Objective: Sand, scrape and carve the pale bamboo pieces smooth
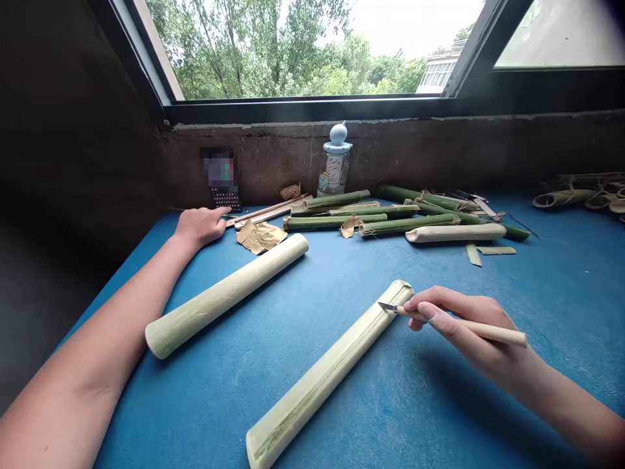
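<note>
My right hand (pixel 459 319) grips a slim carving knife (pixel 488 331) with a pale wooden handle. Its small dark blade rests at the upper end of a peeled bamboo piece (pixel 332 371), which lies slantwise on the table with green streaks left along it. To the left lies a second, smoother bamboo length (pixel 229 293), untouched by either hand. My left hand (pixel 200 223) reaches forward, index finger stretched out to the lower edge of a phone (pixel 225 198) leaning against the wall. Its other fingers are curled, and nothing shows in them.
Several green bamboo lengths (pixel 336 222) lie across the back of the blue table (pixel 209 397). Near them are crumpled brown paper (pixel 260 236), a twine ball (pixel 291 191), a lidded bottle (pixel 336 163) and a pale bamboo piece (pixel 456 233). More bamboo (pixel 566 197) sits far right.
</note>
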The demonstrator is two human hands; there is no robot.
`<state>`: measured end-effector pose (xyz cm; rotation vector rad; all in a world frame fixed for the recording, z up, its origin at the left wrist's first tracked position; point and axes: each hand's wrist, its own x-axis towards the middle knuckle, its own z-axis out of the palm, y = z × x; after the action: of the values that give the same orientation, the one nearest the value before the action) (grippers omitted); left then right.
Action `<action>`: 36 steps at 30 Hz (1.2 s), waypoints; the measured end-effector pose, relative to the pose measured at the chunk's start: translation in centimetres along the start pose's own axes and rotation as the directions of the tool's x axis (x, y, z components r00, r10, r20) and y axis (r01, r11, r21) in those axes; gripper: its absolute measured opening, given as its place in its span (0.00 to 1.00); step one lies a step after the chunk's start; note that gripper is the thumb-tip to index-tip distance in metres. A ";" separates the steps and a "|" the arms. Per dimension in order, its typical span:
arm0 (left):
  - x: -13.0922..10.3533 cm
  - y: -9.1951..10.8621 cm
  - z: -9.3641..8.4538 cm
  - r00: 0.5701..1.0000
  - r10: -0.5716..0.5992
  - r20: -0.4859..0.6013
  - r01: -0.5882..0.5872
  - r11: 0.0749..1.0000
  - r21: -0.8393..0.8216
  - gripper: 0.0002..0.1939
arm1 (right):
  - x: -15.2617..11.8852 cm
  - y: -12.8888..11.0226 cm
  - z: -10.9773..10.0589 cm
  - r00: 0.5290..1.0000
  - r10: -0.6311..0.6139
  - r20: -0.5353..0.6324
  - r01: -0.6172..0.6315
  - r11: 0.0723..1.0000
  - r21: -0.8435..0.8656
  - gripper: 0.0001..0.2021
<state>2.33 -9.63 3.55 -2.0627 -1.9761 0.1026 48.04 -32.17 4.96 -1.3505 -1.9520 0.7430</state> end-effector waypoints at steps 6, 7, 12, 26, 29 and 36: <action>0.3 -0.1 0.0 0.999 -0.028 0.021 0.029 0.999 -0.029 0.28 | 0.0 -0.1 0.0 0.999 -0.020 0.032 0.020 1.000 -0.021 0.17; 0.3 -0.1 0.0 0.999 -0.028 0.027 0.029 0.999 -0.037 0.29 | 0.0 -0.2 -0.1 0.999 -0.024 0.038 0.025 0.999 -0.027 0.17; 0.3 -0.2 0.0 0.999 -0.037 0.029 0.039 0.996 -0.078 0.28 | 0.1 -0.3 -0.2 0.999 -0.032 0.019 0.033 0.997 -0.064 0.16; 0.3 -1.9 0.6 0.982 -0.189 -0.009 0.184 0.967 -0.178 0.29 | -1.1 -0.8 0.7 0.938 -0.345 0.047 0.348 0.925 -0.156 0.10; 0.1 -1.6 0.3 0.983 -0.183 -0.013 0.179 0.970 -0.165 0.29 | -0.9 -0.5 0.6 0.931 -0.362 0.042 0.363 0.911 -0.195 0.09; -0.1 0.1 -0.6 0.996 -0.071 0.047 0.078 0.982 -0.170 0.29 | -0.6 -0.1 0.8 0.884 -0.464 0.049 0.462 0.857 -0.229 0.08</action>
<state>2.54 -9.85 4.10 -2.1015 -2.1526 -0.0439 47.54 -32.86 4.38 -0.9350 -2.2909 0.2772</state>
